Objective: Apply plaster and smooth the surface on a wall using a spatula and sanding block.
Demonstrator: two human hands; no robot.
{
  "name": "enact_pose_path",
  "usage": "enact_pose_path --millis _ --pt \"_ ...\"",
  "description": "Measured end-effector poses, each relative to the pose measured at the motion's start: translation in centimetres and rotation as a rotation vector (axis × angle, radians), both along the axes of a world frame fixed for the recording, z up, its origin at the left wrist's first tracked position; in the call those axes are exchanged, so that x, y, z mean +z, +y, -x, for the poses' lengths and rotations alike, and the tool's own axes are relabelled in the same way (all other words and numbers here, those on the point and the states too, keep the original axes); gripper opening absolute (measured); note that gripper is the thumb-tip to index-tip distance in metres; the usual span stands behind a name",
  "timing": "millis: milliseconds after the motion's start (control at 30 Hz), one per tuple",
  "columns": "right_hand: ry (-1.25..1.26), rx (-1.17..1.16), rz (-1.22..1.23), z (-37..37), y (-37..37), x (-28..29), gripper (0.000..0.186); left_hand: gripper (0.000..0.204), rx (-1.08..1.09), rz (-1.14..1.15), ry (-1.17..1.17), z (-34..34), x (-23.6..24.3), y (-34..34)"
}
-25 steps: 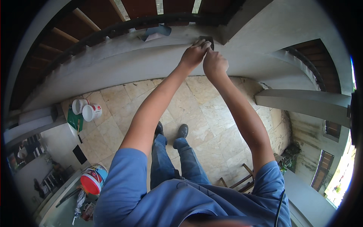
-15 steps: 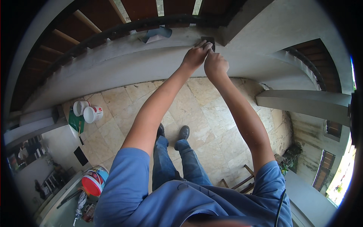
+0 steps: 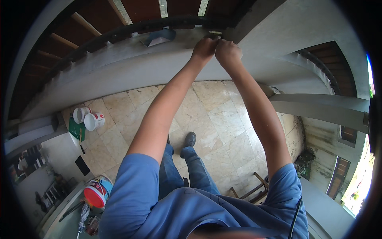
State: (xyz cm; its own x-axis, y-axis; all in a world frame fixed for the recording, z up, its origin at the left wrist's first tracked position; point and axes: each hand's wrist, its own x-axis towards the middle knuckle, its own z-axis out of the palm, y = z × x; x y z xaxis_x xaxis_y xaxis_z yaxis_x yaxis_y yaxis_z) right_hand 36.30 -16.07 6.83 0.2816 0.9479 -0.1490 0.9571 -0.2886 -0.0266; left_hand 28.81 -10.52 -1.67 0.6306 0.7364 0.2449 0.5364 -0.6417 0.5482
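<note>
Both arms stretch forward to the top of a low grey wall (image 3: 167,61), at the corner beside a pillar (image 3: 262,28). My left hand (image 3: 205,49) is closed, its fingers curled over a small dark flat piece (image 3: 214,35) that looks like sandpaper. Close against it, my right hand (image 3: 229,52) is closed too, at the same piece; its fingertips are mostly hidden behind the knuckles. On the ledge to the left lies a folded sheet (image 3: 160,37), dark blue-grey with a paler underside, resembling sandpaper.
Brown slats (image 3: 139,10) run behind the ledge. White buckets (image 3: 94,121) stand on the tiled floor (image 3: 131,115) by a green sheet (image 3: 76,129). A red-lidded tub (image 3: 97,192) sits at lower left. A wooden frame (image 3: 254,190) is near my right elbow.
Both hands have pushed slightly farther forward on the ledge. The dark piece now shows only a small part beyond my fingers, with a pale yellowish strip at its far edge.
</note>
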Motion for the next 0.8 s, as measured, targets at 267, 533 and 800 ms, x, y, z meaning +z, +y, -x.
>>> enact_pose_path --millis 267,533,800 --pt "0.015 -0.076 -0.035 1.1 0.6 0.8 0.023 0.019 0.017 -0.060 -0.175 0.1 0.0 1.0" --pt "-0.027 -0.074 -0.025 2.1 -1.2 0.7 0.022 0.021 0.128 -0.309 -0.375 0.6 -1.6 -1.1" --pt "0.075 -0.088 -0.069 2.2 -1.1 -0.6 0.026 0.028 0.075 -0.342 -0.191 1.3 -2.6 0.4"
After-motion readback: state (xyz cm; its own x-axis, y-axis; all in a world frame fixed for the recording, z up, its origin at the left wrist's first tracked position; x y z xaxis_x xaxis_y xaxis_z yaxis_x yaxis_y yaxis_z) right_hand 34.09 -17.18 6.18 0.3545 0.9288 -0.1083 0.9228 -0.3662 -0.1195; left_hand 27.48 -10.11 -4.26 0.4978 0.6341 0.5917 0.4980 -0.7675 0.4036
